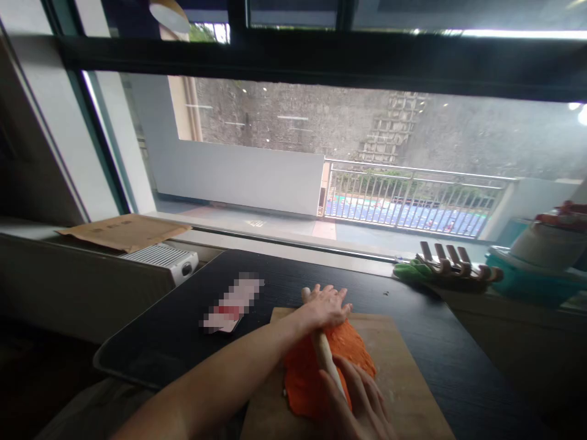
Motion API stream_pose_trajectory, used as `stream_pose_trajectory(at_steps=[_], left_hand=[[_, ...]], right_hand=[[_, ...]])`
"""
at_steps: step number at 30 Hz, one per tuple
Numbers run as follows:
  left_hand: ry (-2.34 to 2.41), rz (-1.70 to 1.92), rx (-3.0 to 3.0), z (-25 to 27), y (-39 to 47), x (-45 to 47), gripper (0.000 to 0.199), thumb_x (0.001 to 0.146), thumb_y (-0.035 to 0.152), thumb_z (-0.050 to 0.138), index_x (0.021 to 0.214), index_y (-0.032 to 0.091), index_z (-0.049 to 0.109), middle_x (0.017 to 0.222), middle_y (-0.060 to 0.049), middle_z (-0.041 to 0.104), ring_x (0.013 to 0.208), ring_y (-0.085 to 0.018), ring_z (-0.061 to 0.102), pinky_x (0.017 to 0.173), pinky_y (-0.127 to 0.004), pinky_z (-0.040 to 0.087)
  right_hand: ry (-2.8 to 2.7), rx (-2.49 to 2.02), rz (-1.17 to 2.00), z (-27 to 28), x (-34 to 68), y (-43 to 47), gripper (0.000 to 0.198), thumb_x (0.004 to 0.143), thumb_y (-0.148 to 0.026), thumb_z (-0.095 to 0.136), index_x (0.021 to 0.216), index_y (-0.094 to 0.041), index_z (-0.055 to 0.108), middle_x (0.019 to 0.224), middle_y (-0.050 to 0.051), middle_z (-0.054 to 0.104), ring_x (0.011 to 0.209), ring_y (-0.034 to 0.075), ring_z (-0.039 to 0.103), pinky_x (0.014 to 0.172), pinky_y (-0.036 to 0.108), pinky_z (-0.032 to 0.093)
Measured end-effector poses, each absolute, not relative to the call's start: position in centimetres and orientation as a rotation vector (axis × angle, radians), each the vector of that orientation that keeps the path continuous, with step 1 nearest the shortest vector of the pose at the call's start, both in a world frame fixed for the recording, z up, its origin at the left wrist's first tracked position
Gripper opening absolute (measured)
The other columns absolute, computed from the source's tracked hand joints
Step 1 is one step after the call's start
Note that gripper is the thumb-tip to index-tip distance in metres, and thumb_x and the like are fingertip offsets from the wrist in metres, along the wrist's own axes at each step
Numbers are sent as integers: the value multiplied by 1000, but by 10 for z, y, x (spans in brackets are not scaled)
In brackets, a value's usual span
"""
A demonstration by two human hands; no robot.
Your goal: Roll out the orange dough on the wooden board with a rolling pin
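Note:
A wooden rolling pin [324, 353] lies slantwise across a flattened sheet of orange dough [300, 382]. The dough rests on a wooden cutting board [408, 379]. My left hand [328, 305] is over the far part of the pin, palm down, with its fingers reaching past it to the right. The pin's far tip shows beyond that hand. At the near part, my right hand [362, 397] is on the pin, thumb to its left and fingers to its right. The pin's near end is hidden by this hand.
The board lies on a dark table [183, 342]. Left of it is a blurred-out phone-shaped object [233, 305]. Along the window stand a white heater-like box [160, 260] under brown paper [128, 231], a green cloth [413, 272], a rack with upright prongs [452, 260] and a teal container [527, 275].

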State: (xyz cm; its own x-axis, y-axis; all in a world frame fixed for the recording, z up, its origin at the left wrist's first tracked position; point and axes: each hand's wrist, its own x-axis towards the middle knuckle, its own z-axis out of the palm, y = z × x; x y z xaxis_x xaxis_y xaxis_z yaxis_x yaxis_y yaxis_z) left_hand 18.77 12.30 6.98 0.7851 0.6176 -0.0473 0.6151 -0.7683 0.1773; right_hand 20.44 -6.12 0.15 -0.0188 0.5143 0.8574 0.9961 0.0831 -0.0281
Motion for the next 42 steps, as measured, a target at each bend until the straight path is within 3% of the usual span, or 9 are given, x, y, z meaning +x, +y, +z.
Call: stream_pose_trajectory(at_steps=[5,10,15,18,25,33,38,42], left_hand=[[1012,1,2791,68,127,163,59,93,49,19,142,22,33,145,-9,44,139,-23,28,112,-52,16],[1072,3,2786,72,126,115,60,92,45,19,143,17,33,149,-7,39,141,-26,21,113,-53,12],[1193,10,2731,72,122,114,63,91,48,20,144,16,31,147,-10,41,142,-26,20,114,-53,10],[1212,11,2712,70,123,137,68,89,53,21,144,14,31,144,-13,45,140,-28,23,113,-56,10],[1151,53,2704,67,126,159,67,87,54,27,143,17,33,142,-12,48,139,-26,26,113,-53,12],[1190,214,2704,66,110,75,59,93,46,21,142,16,38,149,-9,37,142,-25,22,115,-52,13],[1174,315,2758,50,98,23,52,95,45,25,137,23,46,145,-6,44,137,-25,33,112,-51,28],[954,510,2988,35,100,17,42,92,49,38,129,36,53,139,0,51,129,-24,46,107,-50,38]], right_hand=[[-1487,-1643,-544,14,184,-39,43,93,-22,34,135,-23,43,131,12,53,127,28,44,93,47,46],[-1460,-1727,-532,3,160,-24,48,90,-23,36,137,-17,42,134,13,52,134,30,35,102,52,36],[-1534,-1878,-539,-1,173,-35,37,89,-25,37,115,-19,62,127,12,59,130,32,42,104,53,31],[-1569,-1943,-640,-4,192,-44,31,89,-28,40,104,-22,67,120,11,64,127,34,45,102,55,31],[-1565,-1879,-794,-30,209,-46,27,89,-23,42,107,-23,63,113,9,67,119,30,53,101,50,34],[-1701,-1707,-829,-36,182,-51,33,82,-12,49,113,-21,57,110,9,67,121,29,51,107,47,26],[-1725,-1646,-714,-6,215,-40,25,76,-4,49,85,-25,59,87,2,67,117,21,53,106,36,30],[-1850,-1727,-268,46,268,-36,24,73,-6,52,85,-23,63,94,1,67,112,19,54,106,34,31]])
